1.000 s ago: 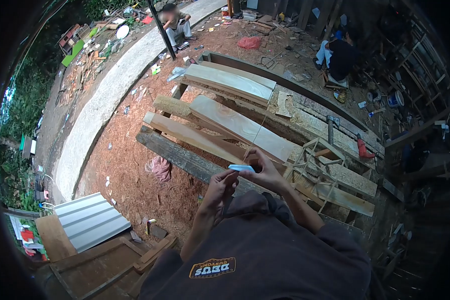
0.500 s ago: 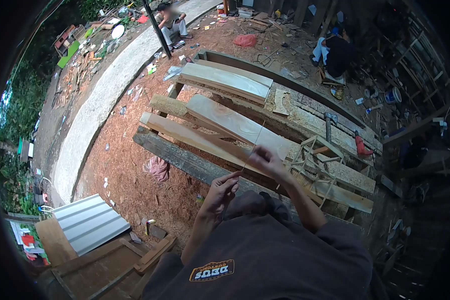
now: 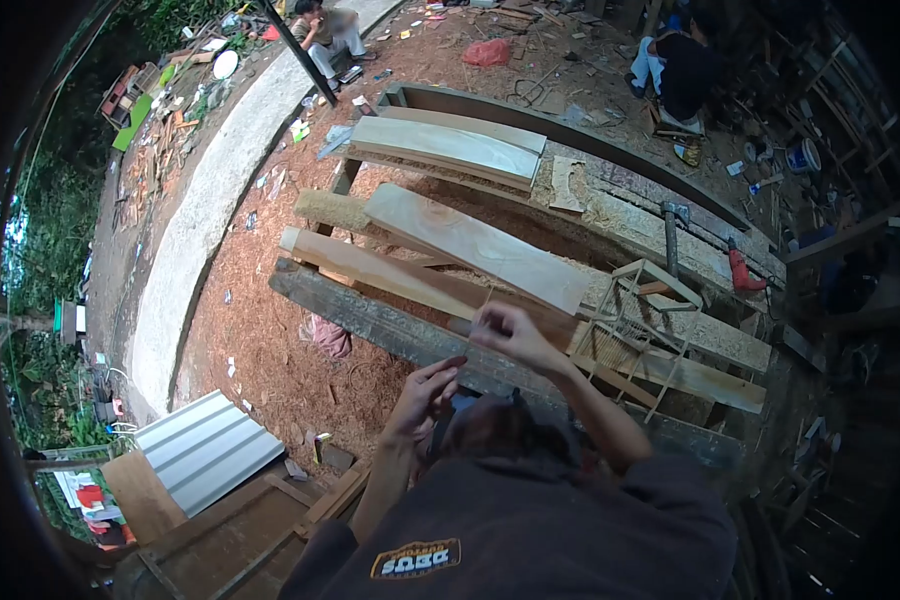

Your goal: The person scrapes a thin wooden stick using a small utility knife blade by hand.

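Note:
My left hand (image 3: 425,398) is held in front of my dark shirt, its thumb and forefinger pinched together at a small item I cannot make out. Just up and right of it, my right hand (image 3: 510,335) has curled fingers near the grey weathered beam (image 3: 370,322); a faint thin tip shows above them, too small to name. The hands are apart. Beyond them lie a pale wide plank (image 3: 475,245) and a narrow plank (image 3: 370,268). A small slatted wooden frame (image 3: 620,340) rests on boards to the right.
A hammer (image 3: 671,240) and a red tool (image 3: 740,270) lie on shaving-covered boards. One person (image 3: 325,35) sits at the top; another (image 3: 682,75) crouches at upper right. Corrugated sheet (image 3: 210,450) is at lower left. A pink bag (image 3: 330,335) lies beyond the beam.
The light blue item between my hands a second ago no longer shows. My right hand has shifted slightly left, and the long thin stick seen earlier is hardly visible now. The view has tilted.

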`<state>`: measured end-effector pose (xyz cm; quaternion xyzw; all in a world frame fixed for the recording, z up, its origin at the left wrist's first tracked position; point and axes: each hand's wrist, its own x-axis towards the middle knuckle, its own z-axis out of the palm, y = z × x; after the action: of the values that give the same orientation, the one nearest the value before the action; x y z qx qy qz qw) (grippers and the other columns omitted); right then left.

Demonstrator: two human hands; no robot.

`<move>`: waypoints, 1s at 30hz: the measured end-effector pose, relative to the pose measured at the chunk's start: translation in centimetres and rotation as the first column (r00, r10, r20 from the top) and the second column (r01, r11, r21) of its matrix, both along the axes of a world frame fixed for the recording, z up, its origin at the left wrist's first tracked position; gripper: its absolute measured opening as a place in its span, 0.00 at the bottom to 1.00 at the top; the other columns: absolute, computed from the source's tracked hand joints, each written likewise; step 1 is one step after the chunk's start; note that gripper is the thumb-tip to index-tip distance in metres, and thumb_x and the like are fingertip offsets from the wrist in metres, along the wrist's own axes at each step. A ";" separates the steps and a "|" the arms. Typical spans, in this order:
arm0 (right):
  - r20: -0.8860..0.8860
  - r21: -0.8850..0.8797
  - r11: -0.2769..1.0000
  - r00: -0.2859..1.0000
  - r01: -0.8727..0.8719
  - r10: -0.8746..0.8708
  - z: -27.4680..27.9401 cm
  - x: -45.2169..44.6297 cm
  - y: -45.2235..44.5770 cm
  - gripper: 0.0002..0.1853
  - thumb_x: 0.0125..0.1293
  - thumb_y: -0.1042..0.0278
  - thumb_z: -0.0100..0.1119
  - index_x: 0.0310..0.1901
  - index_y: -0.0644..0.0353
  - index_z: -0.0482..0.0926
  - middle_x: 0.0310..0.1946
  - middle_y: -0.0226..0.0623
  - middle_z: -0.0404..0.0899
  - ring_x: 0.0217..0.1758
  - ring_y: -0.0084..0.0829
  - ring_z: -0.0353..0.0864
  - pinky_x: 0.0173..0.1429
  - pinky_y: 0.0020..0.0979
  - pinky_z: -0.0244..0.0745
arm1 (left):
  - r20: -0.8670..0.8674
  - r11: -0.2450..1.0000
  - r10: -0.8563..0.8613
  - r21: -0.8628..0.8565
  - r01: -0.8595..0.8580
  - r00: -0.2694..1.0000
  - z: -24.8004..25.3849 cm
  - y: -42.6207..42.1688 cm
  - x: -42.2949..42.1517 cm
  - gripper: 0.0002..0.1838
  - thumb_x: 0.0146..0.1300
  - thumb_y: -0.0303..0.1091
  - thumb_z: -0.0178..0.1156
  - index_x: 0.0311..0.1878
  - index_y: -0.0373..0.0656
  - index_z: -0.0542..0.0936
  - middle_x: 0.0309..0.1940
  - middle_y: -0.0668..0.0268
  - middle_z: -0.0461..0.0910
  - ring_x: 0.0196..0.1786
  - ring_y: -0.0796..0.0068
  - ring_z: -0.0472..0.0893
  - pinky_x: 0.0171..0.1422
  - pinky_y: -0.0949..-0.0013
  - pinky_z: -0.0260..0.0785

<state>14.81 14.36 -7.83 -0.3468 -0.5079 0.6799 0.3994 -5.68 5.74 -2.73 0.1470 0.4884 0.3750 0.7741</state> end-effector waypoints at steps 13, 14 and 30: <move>0.820 0.384 0.921 0.433 0.067 -0.374 -20.6 6.1 11.2 0.18 0.64 0.63 0.63 0.54 0.59 0.76 0.45 0.48 0.75 0.52 0.47 0.74 0.54 0.44 0.71 | -0.468 0.949 0.293 0.032 -0.315 0.834 -8.6 4.3 -1.5 0.15 0.73 0.34 0.56 0.55 0.33 0.77 0.30 0.66 0.79 0.22 0.91 0.65 0.24 0.84 0.55; 0.822 0.394 0.918 0.432 0.038 -0.370 -22.0 6.1 11.6 0.19 0.64 0.64 0.63 0.55 0.59 0.76 0.48 0.48 0.74 0.53 0.47 0.73 0.55 0.44 0.70 | -0.477 0.955 0.281 0.053 -0.292 0.833 -9.5 5.3 -1.0 0.15 0.73 0.34 0.56 0.55 0.33 0.77 0.31 0.66 0.79 0.22 0.91 0.65 0.24 0.84 0.55; 0.710 0.455 0.725 0.702 -0.517 0.055 -4.3 -3.6 2.9 0.21 0.62 0.64 0.65 0.58 0.50 0.79 0.51 0.33 0.80 0.64 0.31 0.74 0.76 0.44 0.50 | -0.890 0.900 0.073 0.254 0.355 0.451 -5.1 5.2 -0.2 0.11 0.70 0.32 0.58 0.52 0.43 0.83 0.35 0.60 0.87 0.39 0.63 0.87 0.44 0.70 0.76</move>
<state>11.17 17.27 -12.15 -0.3186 -0.8595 0.3622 0.1689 -5.88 10.96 -7.83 0.5172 0.7135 0.2689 0.3886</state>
